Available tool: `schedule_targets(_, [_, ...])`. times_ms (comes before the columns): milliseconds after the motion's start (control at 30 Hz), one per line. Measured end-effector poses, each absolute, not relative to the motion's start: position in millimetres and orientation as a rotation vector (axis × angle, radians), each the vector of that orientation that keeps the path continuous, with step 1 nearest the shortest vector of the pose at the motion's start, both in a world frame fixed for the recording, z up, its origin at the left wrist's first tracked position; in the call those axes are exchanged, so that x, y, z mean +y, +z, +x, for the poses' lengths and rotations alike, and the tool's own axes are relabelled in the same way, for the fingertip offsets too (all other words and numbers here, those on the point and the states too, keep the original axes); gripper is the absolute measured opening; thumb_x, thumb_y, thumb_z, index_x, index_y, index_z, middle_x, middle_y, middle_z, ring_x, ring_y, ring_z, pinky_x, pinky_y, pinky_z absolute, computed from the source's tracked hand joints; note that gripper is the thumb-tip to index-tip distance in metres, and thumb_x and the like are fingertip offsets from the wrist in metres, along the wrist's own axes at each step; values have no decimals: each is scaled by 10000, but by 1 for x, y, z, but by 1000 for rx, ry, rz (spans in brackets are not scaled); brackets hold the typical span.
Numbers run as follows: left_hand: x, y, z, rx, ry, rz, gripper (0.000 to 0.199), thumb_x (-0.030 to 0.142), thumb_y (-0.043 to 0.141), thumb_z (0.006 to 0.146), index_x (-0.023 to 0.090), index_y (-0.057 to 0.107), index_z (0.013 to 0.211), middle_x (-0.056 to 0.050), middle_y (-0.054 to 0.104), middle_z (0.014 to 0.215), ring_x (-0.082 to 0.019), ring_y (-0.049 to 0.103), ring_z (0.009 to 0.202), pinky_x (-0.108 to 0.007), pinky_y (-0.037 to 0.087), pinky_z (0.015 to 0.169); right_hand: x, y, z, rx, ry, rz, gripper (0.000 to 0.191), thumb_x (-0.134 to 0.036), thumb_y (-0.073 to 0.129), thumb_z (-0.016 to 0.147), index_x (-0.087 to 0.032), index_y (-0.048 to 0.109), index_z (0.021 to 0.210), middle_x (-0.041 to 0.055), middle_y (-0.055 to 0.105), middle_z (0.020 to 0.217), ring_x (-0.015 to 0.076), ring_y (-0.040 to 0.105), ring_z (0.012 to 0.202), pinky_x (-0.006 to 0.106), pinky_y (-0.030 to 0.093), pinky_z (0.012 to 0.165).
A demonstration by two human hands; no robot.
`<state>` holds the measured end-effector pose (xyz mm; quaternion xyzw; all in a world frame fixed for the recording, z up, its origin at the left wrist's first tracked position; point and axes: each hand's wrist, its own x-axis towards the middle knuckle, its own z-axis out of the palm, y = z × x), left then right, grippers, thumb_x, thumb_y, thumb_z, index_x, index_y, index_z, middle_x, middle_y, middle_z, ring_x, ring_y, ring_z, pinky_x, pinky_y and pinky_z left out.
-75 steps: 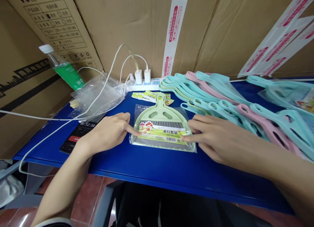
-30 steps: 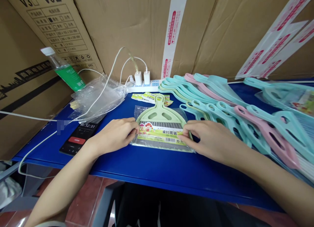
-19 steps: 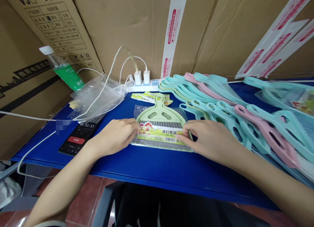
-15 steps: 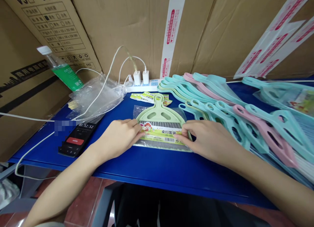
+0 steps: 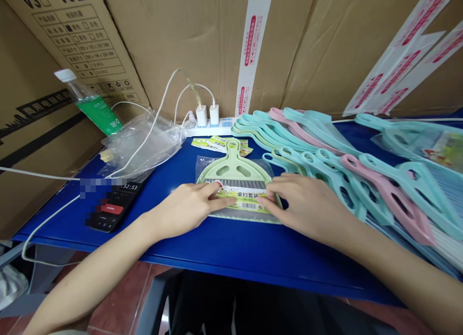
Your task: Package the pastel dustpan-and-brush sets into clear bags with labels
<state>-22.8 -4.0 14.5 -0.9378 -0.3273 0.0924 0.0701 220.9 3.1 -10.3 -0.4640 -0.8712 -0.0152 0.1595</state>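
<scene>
A pale green dustpan [image 5: 233,165] lies flat before me with its handle pointing away, partly in a clear plastic bag [image 5: 204,162]. Dark bristles of a brush [image 5: 249,184] show across it. A printed yellow-green label card [image 5: 248,196] lies across its middle. My left hand [image 5: 190,207] rests on the card's left part, fingers stretched out over it and hiding some of the print. At the right edge, my right hand [image 5: 302,204] pinches the card's end against the dustpan, its thumb and forefinger closed there.
More label cards [image 5: 219,145] lie behind the dustpan. Several turquoise, pink and green dustpans and brushes [image 5: 383,180] are piled at right. At left are a phone [image 5: 117,207], empty-looking plastic bags [image 5: 141,142], a bottle [image 5: 97,110] and cables. A power strip [image 5: 217,128] stands by the cardboard boxes [image 5: 195,40].
My left hand has slid right along the label card, its fingers now straighter and reaching farther over the print. My right hand has stayed at the right edge.
</scene>
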Motion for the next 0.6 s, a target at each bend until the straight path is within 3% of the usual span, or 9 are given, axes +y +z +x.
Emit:
schedule_targets(133, [-3, 14, -23, -980, 253, -2822, 498, 129, 394, 969, 316, 442, 1428, -49, 608, 1051, -182, 667, 927, -306, 566, 772, 3, -10, 221, -2484, -71, -1081, 290, -175, 509, 887, -219, 503, 600, 5, 588, 563, 170, 536, 613, 281, 357, 544])
schedule_targets(367, [-3, 12, -22, -959, 243, -2799, 481, 110, 450, 937, 295, 492, 1379, -34, 608, 995, -156, 650, 751, -291, 566, 687, 3, -11, 219, -2543, -18, -707, 245, -185, 482, 956, -168, 704, 854, 35, 634, 708, 186, 553, 712, 314, 448, 668])
schedule_targets(600, [-3, 13, -23, -968, 241, -2797, 474, 116, 454, 946, 300, 495, 1381, -35, 617, 1030, -157, 672, 785, -285, 568, 700, 4, -14, 218, -2580, 5, -661, 280, -202, 446, 978, -173, 724, 963, 36, 625, 730, 186, 551, 706, 331, 457, 668])
